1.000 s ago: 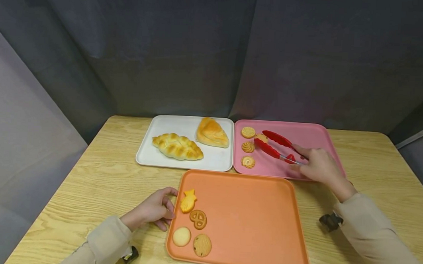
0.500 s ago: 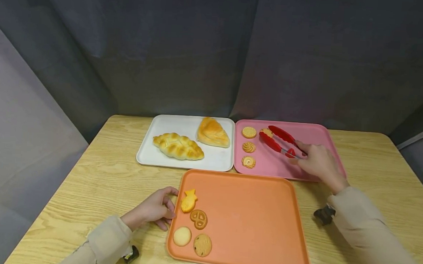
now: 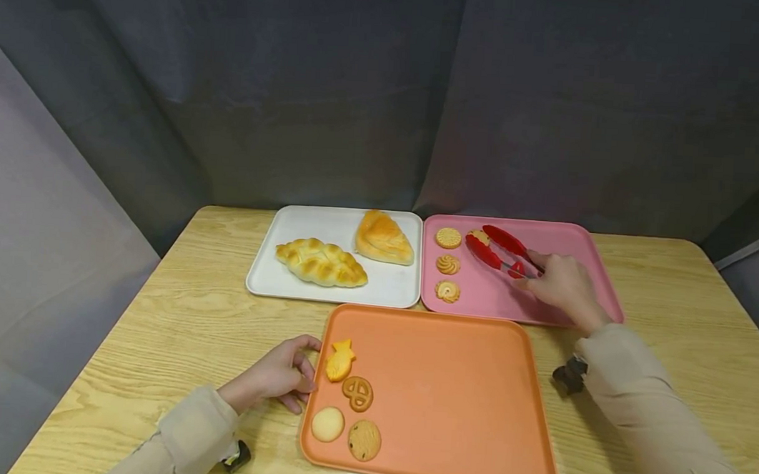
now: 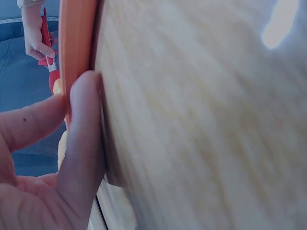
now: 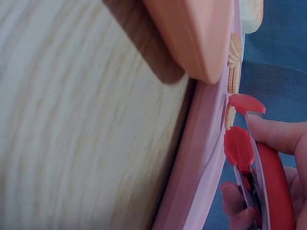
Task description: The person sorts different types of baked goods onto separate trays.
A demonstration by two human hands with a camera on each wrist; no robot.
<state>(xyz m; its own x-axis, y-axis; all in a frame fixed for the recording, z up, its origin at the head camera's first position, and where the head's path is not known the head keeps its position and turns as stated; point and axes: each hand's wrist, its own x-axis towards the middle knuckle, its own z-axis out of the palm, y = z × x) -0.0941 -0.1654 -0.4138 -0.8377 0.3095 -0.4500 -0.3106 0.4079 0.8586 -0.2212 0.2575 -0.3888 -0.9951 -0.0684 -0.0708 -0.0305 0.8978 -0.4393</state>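
My right hand (image 3: 565, 282) grips a pair of red-tipped tongs (image 3: 484, 252) over the pink tray (image 3: 562, 239). The tongs' spread tips straddle a chocolate-chip cookie (image 3: 479, 237), which is partly hidden by them. In the right wrist view, the thumb and fingers wrap the tongs' handles (image 5: 274, 187). My left hand (image 3: 285, 373) pinches the left rim of the orange tray (image 3: 455, 398); thumb and finger meet at that rim in the left wrist view. Inside this tray's left side lie a yellow fish-shaped cookie (image 3: 340, 361), a pretzel cookie (image 3: 358, 394), a plain round cookie (image 3: 327, 424) and another chip cookie (image 3: 364, 440).
Left of the pink tray, a white tray (image 3: 268, 278) bears a braided bread (image 3: 321, 262) and a triangular pastry (image 3: 384, 239). A column of a round cookie (image 3: 448, 238), a swirl cookie (image 3: 447, 264) and a flower-shaped cookie (image 3: 447, 291) lies along the pink tray's left side.
The tongs have shifted slightly right and back, and the chip cookie between their tips has moved away from the cookie column. My left hand has stayed at the orange tray's rim.
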